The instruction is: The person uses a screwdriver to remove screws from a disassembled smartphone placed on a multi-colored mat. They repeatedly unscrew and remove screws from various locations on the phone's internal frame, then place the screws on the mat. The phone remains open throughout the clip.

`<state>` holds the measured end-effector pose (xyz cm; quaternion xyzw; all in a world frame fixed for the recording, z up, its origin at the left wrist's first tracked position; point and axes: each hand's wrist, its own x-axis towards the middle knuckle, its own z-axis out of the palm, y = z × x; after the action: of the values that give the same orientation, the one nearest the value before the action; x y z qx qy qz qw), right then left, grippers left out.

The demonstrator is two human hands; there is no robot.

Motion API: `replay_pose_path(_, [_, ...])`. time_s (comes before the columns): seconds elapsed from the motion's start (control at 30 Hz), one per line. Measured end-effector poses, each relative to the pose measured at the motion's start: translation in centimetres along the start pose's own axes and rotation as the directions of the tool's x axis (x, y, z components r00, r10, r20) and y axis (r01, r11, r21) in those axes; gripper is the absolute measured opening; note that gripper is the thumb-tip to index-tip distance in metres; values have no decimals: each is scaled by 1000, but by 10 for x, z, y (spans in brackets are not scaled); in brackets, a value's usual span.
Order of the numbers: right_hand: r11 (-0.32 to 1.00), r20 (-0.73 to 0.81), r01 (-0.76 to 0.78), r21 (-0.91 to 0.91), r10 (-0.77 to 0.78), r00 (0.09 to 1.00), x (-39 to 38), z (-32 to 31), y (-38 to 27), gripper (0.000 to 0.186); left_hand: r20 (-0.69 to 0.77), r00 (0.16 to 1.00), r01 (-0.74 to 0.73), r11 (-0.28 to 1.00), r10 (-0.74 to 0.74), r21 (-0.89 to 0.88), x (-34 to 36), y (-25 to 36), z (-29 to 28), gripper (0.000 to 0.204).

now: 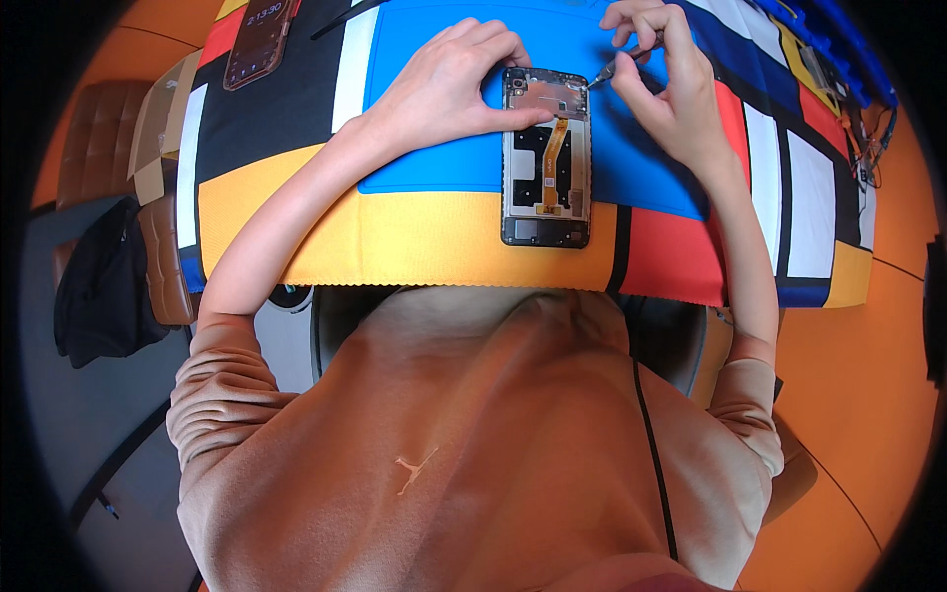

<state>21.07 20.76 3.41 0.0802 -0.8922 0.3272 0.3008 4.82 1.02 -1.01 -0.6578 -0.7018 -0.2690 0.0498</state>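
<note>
An opened smartphone [523, 234] without its back cover lies upright across a blue mat [434, 163] and the yellow part of the tablecloth. Down its middle runs an orange flex cable [554, 158]. My left hand [442, 87] grips the phone's upper left side, thumb lying over its face and fingers curled at the top edge. In my right hand [681, 99] is a thin screwdriver [605, 73], pinched between the fingers. Its tip is at the phone's upper right corner; whether it touches a screw is too small to tell.
Another phone [260, 39] with a lit screen lies at the table's far left. The patterned tablecloth [266, 227] hangs over the near edge. Blue items and cables [868, 138] crowd the far right. Left of the table stand a cardboard box [163, 138] and a brown chair [94, 143].
</note>
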Motion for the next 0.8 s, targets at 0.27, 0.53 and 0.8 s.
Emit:
replay_pose_path(0.27, [990, -26, 111, -86, -114, 993, 3, 0, 4, 29, 1, 1000, 0, 1000, 0, -2, 0, 0, 0, 53])
replay_pose_path(0.53, [994, -25, 77, -73, -79, 997, 0, 1, 7, 31, 10, 1000, 5, 1000, -5, 14, 0, 0, -1, 54])
replay_pose_path(0.8, [998, 6, 59, -38, -59, 998, -2, -1, 6, 30, 8, 1000, 2, 1000, -2, 8, 0, 0, 0, 53])
